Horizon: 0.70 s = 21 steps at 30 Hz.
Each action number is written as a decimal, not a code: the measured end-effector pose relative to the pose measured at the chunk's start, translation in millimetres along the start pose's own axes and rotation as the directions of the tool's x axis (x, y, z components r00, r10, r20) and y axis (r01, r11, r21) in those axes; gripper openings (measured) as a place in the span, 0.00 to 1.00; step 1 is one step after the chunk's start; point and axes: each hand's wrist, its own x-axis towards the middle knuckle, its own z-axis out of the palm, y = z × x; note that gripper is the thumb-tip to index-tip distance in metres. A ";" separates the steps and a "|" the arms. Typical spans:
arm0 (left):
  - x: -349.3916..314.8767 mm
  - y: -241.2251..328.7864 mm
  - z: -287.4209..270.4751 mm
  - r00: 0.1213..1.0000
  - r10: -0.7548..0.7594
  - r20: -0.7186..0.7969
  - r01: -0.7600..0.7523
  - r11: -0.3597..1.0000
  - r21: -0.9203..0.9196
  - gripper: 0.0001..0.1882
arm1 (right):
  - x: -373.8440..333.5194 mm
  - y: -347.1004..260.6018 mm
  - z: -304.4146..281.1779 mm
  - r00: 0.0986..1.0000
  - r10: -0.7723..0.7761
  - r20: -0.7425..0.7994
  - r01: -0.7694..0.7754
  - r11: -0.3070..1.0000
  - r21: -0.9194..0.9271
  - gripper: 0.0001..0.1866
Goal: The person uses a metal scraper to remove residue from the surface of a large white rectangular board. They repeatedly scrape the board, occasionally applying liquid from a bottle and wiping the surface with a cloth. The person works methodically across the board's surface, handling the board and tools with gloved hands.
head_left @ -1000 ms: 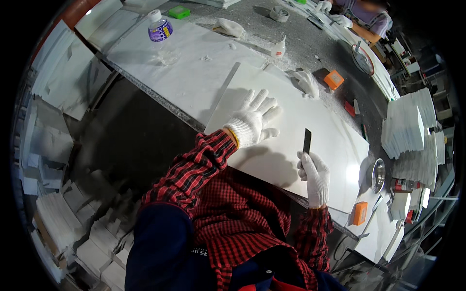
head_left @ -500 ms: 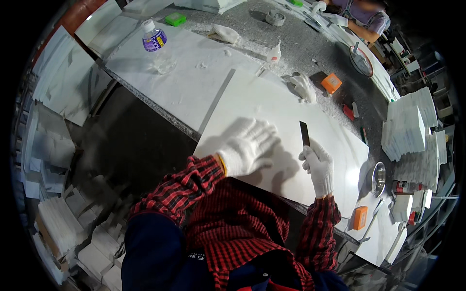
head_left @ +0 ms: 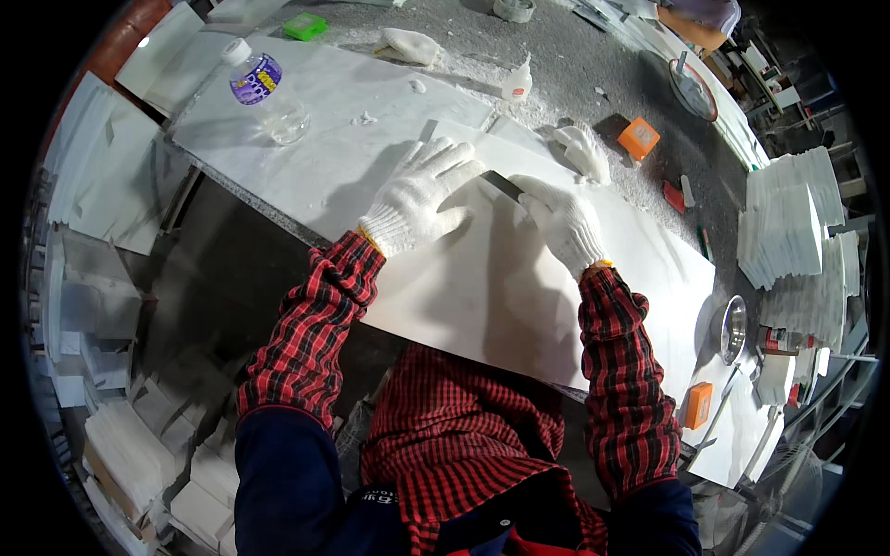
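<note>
My gloved left hand rests on the far left part of a large white slab, its fingers stretched out and holding nothing. Between thumb and fingers of my gloved right hand is a thin, dark, flat blade-like strip. The strip points left, close to the fingertips of my left hand, and lies low over the slab near its far edge. Whether it touches the surface is hard to tell. Just beyond my right hand lies an empty white glove.
A plastic bottle stands at left. Beyond the slab are a small squeeze bottle, an orange box and a bowl. At right sit a metal bowl, another orange box and stacked white tiles. A co-worker's arm shows at top right.
Both hands have moved away from me toward the slab's far edge. The strip in my right hand has turned from pointing away to pointing left, nearer my left hand.
</note>
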 end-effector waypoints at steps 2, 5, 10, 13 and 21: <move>4.7 -2.8 2.9 0.999 -0.005 0.050 0.005 1.000 0.010 0.37 | 3.1 -0.9 -1.7 0.999 -0.038 -0.003 0.037 0.997 -0.072 0.18; 8.3 -6.8 3.4 0.997 0.026 0.071 -0.029 0.999 0.030 0.40 | 4.8 -11.7 -4.3 0.999 -0.016 0.032 0.021 0.987 -0.161 0.18; 22.1 -18.2 4.4 0.984 0.154 0.091 -0.159 0.986 0.049 0.40 | 3.2 -25.4 0.3 1.000 -0.011 0.023 0.019 0.909 -0.417 0.16; 28.3 -16.4 0.7 0.972 0.159 0.173 -0.163 0.987 0.010 0.40 | 4.2 -26.5 0.1 0.999 -0.013 0.039 0.030 0.878 -0.478 0.15; 31.6 -17.9 -5.8 0.969 0.225 0.103 -0.219 0.973 -0.073 0.32 | 0.4 -36.8 3.4 0.998 -0.039 0.057 0.064 0.825 -0.562 0.14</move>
